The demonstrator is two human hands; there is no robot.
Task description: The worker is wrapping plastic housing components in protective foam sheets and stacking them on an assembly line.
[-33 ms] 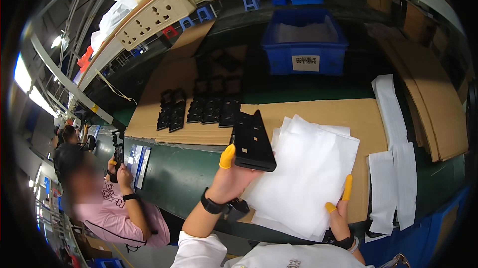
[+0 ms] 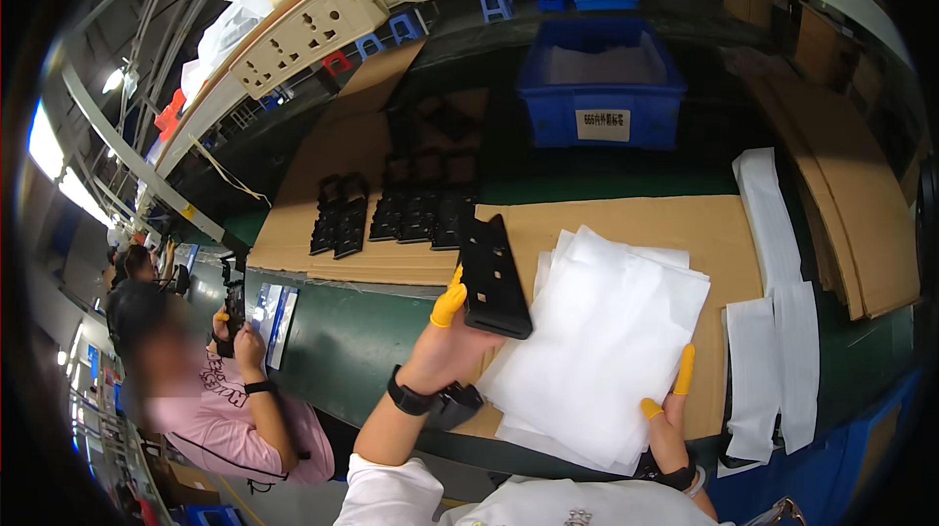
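My left hand (image 2: 452, 348), with a yellow finger cot, grips a long black plastic tray-like part (image 2: 494, 277) by its near end. The part has small rectangular cut-outs and is held tilted above the cardboard, just left of a stack of thin white sheets (image 2: 597, 350). My right hand (image 2: 669, 433) lies at the near right edge of that stack. Its thumb and forefinger, both in yellow cots, are stretched out and apart, touching or close to the sheet edge. The other fingers of this hand are hard to make out.
Rows of similar black parts (image 2: 406, 203) lie on cardboard (image 2: 284, 242) at the left. Behind stands a blue bin (image 2: 602, 101). White strips (image 2: 773, 330) and stacked cardboard (image 2: 851, 223) are at the right. A co-worker in pink (image 2: 235, 418) sits at the left, holding a black part.
My left hand and the black part have shifted slightly left, and the part's angle has changed a little. My right hand and the sheets stay put.
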